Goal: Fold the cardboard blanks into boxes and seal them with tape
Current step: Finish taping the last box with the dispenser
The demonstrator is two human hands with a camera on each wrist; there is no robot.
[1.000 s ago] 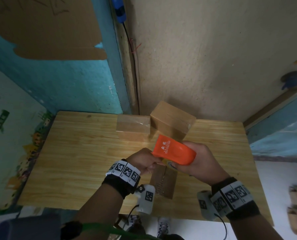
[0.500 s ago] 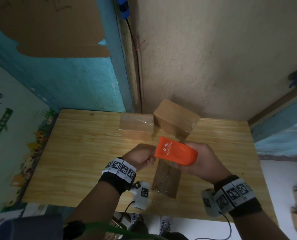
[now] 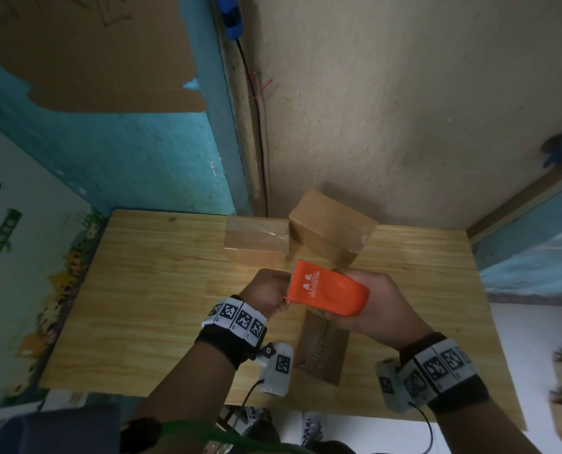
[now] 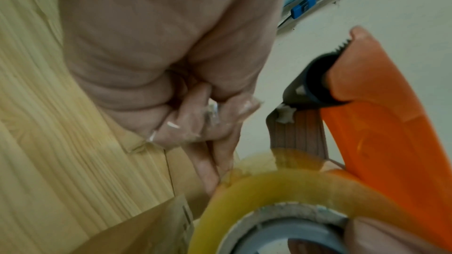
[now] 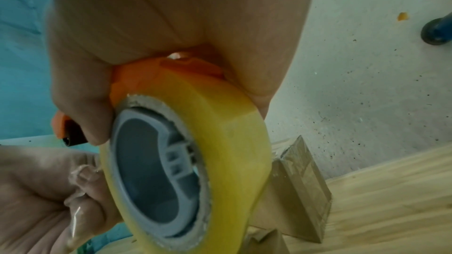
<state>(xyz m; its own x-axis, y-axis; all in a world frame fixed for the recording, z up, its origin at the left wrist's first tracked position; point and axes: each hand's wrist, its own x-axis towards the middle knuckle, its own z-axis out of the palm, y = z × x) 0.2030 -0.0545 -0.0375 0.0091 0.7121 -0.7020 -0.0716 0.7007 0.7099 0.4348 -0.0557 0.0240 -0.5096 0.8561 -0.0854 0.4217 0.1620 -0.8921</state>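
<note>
Above the table [image 3: 148, 290], head view: my right hand [image 3: 376, 309] grips the orange tape dispenser [image 3: 327, 291] over the flat cardboard blank [image 3: 322, 347]; my left hand [image 3: 268, 294] is curled at its blade end. 2 sealed boxes [image 3: 330, 231] sit far side. L wrist cam adds: fingertips [image 4: 195, 123] pinch the clear tape end [image 4: 212, 112]. R wrist cam shows the yellow roll [image 5: 220, 142] w/ plenty left. I'd pull straight, keep tension, avoid wrinkles.

A wooden table [image 3: 148, 290] carries 2 taped boxes [image 3: 256, 240] and 1 cardboard box [image 3: 322, 348].
</note>
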